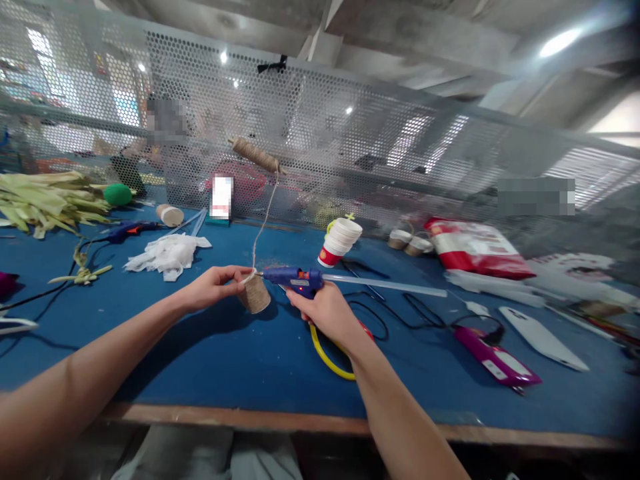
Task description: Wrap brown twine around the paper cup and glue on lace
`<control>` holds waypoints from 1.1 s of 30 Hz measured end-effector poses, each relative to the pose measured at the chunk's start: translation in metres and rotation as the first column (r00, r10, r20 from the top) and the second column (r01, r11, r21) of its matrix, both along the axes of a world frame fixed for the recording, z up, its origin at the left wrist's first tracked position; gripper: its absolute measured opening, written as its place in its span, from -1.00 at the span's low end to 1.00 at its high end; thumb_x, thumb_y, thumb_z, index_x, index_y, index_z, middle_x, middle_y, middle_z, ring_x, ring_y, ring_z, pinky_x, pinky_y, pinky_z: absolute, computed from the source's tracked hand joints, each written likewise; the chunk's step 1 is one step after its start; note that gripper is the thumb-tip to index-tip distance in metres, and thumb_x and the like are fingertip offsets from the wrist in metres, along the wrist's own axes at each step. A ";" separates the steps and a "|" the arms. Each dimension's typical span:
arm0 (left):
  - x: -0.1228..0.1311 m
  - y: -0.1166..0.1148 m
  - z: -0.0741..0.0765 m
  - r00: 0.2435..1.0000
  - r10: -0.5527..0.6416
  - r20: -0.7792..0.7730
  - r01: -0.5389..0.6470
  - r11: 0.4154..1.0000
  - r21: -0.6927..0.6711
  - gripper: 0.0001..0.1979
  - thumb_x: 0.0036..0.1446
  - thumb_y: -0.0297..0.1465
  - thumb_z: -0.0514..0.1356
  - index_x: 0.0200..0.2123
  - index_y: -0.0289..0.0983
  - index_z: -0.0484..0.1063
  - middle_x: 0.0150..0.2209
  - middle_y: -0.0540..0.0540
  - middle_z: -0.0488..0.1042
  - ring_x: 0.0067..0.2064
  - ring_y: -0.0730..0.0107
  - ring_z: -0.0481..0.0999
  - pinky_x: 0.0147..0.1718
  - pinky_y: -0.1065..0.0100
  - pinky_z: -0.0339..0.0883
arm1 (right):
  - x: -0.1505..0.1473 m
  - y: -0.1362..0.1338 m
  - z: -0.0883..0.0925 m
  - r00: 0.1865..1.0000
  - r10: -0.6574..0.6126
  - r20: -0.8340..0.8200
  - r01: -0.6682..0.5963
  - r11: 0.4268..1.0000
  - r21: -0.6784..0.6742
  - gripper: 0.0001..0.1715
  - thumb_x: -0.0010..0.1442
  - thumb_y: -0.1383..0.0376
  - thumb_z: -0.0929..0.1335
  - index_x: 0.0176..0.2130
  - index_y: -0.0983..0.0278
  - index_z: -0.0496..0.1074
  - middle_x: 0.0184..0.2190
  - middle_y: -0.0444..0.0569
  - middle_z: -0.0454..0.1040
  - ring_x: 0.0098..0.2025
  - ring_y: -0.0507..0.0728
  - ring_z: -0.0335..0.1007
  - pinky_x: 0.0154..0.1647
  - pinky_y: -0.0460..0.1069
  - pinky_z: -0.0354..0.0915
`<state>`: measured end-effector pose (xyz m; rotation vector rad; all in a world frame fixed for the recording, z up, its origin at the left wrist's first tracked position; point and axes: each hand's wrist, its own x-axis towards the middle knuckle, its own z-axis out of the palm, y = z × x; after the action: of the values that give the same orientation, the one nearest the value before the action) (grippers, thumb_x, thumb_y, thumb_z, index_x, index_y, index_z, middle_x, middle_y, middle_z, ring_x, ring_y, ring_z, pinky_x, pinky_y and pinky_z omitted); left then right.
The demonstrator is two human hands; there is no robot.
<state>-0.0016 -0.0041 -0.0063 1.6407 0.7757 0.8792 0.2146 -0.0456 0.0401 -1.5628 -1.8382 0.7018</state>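
- The twine-wrapped cup [257,297] hangs tilted just above the worktop [200,377]; the fingers of the left hand [216,287] pinch it at the rim, with the twine [265,223] running up to the spool [255,155].
- It looks light and thin-walled, likely to dent if squeezed; the rim seems the firmer hold, and the rough wrap should grip well.
- The right hand [325,308] wraps its fingers around the glue gun [300,281], nozzle at the cup's rim.
- The gun looks stiff and probably heavier; its handle suits a full grasp, away from the likely hot tip.
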 end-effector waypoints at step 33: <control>-0.002 0.002 -0.001 0.999 -0.036 0.012 0.035 0.999 0.010 -0.76 -0.05 -0.28 0.17 -0.53 -0.36 0.28 0.09 -0.26 0.20 0.11 0.18 0.20 0.04 0.18 0.04 | 0.003 0.004 -0.003 1.000 -0.010 -0.021 0.009 1.000 -0.023 -0.73 -0.05 0.20 0.29 -0.64 0.32 0.26 -0.82 -0.17 0.23 -0.77 -0.06 0.12 -0.72 -0.15 0.12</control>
<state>-0.0035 -0.0025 -0.0071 1.6514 0.7330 0.8681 0.2180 -0.0413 0.0371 -1.5715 -1.8123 0.7344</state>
